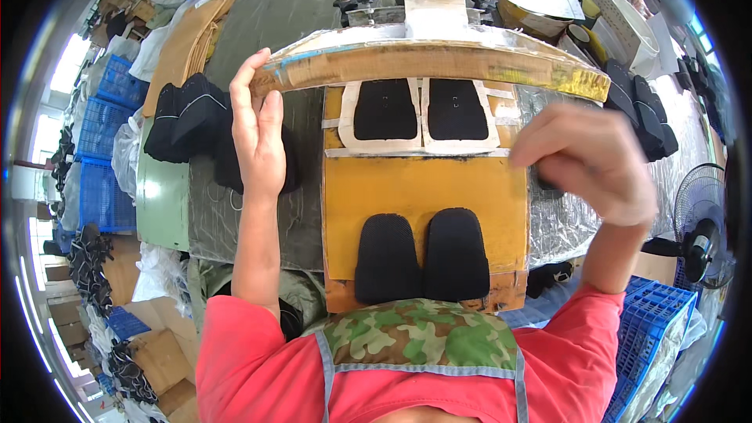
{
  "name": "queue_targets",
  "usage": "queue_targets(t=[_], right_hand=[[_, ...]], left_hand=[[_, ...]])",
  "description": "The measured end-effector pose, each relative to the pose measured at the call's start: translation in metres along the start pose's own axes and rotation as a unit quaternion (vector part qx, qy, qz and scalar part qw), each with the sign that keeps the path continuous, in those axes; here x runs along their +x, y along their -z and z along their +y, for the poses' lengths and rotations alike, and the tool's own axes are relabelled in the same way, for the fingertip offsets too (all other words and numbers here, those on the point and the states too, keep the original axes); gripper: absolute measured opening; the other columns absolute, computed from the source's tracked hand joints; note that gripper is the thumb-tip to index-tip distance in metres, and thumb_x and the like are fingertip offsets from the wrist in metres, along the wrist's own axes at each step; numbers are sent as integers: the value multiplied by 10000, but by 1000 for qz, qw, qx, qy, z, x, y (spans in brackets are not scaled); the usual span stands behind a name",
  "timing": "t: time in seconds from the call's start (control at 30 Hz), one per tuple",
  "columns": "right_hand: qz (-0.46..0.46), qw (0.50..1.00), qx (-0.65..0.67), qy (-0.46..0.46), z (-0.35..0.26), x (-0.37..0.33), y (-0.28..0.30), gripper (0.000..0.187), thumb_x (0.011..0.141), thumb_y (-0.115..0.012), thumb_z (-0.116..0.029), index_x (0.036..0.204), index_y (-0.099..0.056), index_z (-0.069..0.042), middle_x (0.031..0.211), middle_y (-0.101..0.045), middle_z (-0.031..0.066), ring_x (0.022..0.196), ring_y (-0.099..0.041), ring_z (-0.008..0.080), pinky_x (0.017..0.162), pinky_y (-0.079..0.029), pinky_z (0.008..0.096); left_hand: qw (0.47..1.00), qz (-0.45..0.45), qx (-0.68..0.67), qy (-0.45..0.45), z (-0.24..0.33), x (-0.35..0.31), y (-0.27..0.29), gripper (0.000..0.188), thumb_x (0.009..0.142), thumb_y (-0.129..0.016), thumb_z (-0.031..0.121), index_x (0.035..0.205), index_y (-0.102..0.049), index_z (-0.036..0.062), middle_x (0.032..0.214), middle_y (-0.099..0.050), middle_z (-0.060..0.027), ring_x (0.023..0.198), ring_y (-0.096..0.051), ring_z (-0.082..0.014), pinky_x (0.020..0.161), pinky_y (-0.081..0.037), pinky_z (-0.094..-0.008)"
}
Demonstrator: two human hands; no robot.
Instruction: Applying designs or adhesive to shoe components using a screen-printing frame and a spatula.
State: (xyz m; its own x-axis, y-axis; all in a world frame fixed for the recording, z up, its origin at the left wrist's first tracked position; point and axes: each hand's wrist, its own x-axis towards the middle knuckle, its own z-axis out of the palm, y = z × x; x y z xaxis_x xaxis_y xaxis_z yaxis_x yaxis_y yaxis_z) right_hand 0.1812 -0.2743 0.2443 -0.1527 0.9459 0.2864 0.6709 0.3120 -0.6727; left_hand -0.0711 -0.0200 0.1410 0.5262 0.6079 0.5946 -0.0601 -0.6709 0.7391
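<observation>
A wooden-edged frame point(439, 63) is tilted up over the far part of an orange board point(423, 188). My left hand point(260, 141) grips the frame's left corner between thumb and fingers. My right hand point(587, 160) hovers right of the board, below the frame's right end; it is smeared by motion, its fingers look bent, and I cannot make out anything in them. Under the frame, two black fabric pads point(385, 110) lie inside pale cut-out borders point(423, 143). On the near part of the board rest two more black rounded pads point(388, 258), side by side.
Stacks of black pads stand left point(188, 117) and right point(638, 110) of the board. Clamps point(356, 8) sit behind the frame. Blue crates point(106, 180) line the left; another blue crate point(650, 321) and a fan point(697, 227) are at right. Papers and tubs point(540, 0) crowd the far right.
</observation>
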Motion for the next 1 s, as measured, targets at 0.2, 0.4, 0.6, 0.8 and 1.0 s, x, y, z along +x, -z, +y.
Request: queue_targets(t=[0.2, 0.4, 0.6, 0.8, 1.0], right_hand=[[82, 946, -202, -240, 151, -3, -88, 212, 906, -551, -129, 1032, -697, -41, 1043, -684, 144, 1020, -635, 339, 890, -503, 440], [178, 895, -145, -382, 222, 20, -118, 243, 758, -765, -159, 979, -727, -66, 1050, -691, 124, 1016, -634, 317, 907, -497, 429], [277, 895, -188, -293, 227, -7, -122, 202, 767, -746, -132, 952, -713, -56, 874, -690, 160, 939, -645, 344, 851, -503, 437], [293, 927, -20, -235, 84, -50, -89, 188, 844, -657, -29, 1029, -644, -4, 993, -673, 179, 911, -667, 323, 803, -525, 381], [480, 796, -104, -353, 115, -147, 6, 264, 919, -607, -52, 1177, -663, -59, 938, -671, 66, 819, -612, 115, 781, -506, 268]], left_hand=[[982, 117, -145, 39, -20, -15, -16, 554, 1061, -397, 310, 1517, -252, 30, 1437, -448, -190, 1274, -499, -255, 1109, -358, -415], [983, -112, 64, 129, -103, -48, -44, 218, 974, -555, 166, 1141, -630, 48, 1067, -602, -125, 951, -593, -254, 870, -465, -346], [927, -136, 348, 4, -118, -26, -112, 349, 820, -676, 38, 1148, -558, 61, 1092, -582, -134, 1071, -554, -370, 850, -468, -500], [896, -188, 397, 65, -122, -20, -97, 282, 842, -638, 11, 1114, -562, 31, 1076, -619, -141, 1066, -573, -362, 850, -467, -503], [896, -194, 399, 34, -132, -20, -101, 123, 885, -623, 86, 963, -536, 48, 1013, -534, -145, 989, -569, -363, 771, -448, -500]])
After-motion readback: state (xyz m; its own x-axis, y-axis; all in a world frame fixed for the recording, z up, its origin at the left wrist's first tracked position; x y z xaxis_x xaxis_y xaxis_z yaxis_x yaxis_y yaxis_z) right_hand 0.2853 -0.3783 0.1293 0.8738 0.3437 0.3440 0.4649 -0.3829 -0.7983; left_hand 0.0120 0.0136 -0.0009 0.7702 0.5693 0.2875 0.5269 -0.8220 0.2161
